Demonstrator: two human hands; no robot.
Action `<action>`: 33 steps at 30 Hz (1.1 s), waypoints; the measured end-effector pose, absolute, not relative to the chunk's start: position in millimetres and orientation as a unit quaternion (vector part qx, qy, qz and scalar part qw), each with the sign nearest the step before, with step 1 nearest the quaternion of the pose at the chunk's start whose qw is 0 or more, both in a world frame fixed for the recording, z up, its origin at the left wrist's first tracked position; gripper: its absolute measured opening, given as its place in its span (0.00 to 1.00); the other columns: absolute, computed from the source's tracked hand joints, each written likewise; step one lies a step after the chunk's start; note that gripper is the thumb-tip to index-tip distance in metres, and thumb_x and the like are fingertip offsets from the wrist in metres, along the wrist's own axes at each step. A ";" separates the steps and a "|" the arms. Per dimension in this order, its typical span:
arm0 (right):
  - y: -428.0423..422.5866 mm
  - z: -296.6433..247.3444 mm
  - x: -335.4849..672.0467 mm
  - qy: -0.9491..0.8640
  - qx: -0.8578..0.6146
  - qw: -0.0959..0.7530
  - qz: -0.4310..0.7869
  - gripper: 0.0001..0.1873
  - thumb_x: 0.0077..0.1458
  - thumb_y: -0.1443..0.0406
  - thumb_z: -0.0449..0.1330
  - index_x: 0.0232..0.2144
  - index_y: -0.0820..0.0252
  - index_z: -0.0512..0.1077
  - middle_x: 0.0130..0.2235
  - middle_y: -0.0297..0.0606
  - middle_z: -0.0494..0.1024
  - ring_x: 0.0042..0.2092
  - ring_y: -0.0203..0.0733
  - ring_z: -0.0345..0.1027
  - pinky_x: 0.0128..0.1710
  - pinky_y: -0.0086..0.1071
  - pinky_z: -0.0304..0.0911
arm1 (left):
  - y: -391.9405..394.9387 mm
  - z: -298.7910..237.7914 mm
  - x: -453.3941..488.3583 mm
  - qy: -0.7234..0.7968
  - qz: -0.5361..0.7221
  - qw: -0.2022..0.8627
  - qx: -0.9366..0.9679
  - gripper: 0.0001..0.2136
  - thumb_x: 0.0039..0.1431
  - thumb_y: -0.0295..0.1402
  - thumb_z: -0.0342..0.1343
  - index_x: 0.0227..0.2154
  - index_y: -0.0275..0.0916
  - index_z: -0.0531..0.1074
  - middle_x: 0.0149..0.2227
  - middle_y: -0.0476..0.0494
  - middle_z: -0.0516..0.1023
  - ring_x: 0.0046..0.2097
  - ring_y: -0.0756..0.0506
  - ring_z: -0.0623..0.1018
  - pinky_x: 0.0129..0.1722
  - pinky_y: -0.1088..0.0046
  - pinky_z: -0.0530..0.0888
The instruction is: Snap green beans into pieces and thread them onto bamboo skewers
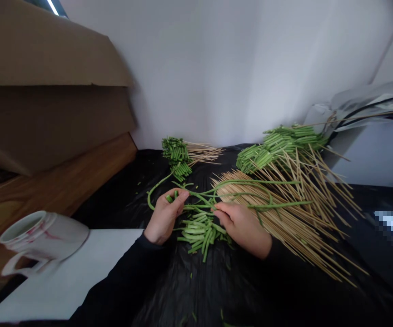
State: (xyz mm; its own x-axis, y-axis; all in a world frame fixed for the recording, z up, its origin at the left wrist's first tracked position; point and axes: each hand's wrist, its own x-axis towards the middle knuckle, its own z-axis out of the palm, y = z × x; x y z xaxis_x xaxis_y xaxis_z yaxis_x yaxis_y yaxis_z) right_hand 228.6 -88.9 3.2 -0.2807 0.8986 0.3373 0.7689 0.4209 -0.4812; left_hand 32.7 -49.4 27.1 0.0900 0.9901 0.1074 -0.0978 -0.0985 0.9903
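Observation:
My left hand is closed, thumb against fingers, with long green beans running out of its grip. Short cut ends of bean poke up between its fingers. Just to its right, my right hand pinches at the same tangle of long green beans, which loops left and stretches right over the sticks. Beneath and between both hands lies a small heap of short cut bean pieces. A large fan of thin wooden skewers spreads beside my right hand. The fingertips of the right hand are partly hidden.
Skewered bean bundles lie at the back and in a bigger pile at the back right. A white mug rests on its side on a white sheet at left. Black plastic covers the surface. A cardboard box stands left.

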 end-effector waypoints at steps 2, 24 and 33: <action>-89.9 4.1 229.4 -0.797 -0.544 0.262 0.016 0.10 0.62 0.68 0.50 0.34 0.59 0.72 0.32 0.36 0.76 0.34 0.39 0.67 0.36 0.33 0.51 | -48.6 28.7 31.8 0.453 0.548 0.438 0.550 0.08 0.50 0.35 0.65 0.29 0.36 0.76 0.20 0.54 0.62 0.22 0.54 0.57 0.22 0.77 0.55; -98.4 10.7 226.1 -0.821 -0.485 0.226 -0.200 0.13 0.61 0.70 0.52 0.46 0.65 0.71 0.34 0.41 0.74 0.38 0.47 0.63 0.40 0.41 0.49 | -59.1 23.0 38.1 0.374 0.429 0.368 0.736 0.06 0.50 0.27 0.64 0.31 0.42 0.82 0.31 0.42 0.76 0.36 0.43 0.72 0.41 0.71 0.66; -98.8 10.1 221.5 -0.808 -0.503 0.293 -0.090 0.11 0.63 0.68 0.50 0.35 0.61 0.73 0.30 0.37 0.77 0.35 0.42 0.66 0.42 0.37 0.48 | -57.5 30.7 39.5 0.391 0.479 0.433 0.656 0.04 0.48 0.33 0.66 0.25 0.38 0.81 0.30 0.41 0.78 0.34 0.45 0.73 0.37 0.72 0.67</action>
State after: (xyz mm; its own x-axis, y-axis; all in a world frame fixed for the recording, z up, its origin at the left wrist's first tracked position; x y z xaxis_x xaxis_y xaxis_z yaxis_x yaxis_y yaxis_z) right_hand 221.5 -98.8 10.1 -0.3211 0.7603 0.5647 0.8663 0.4767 -0.1492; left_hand 39.5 -57.5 30.7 0.2360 0.9273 0.2904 0.0986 -0.3202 0.9422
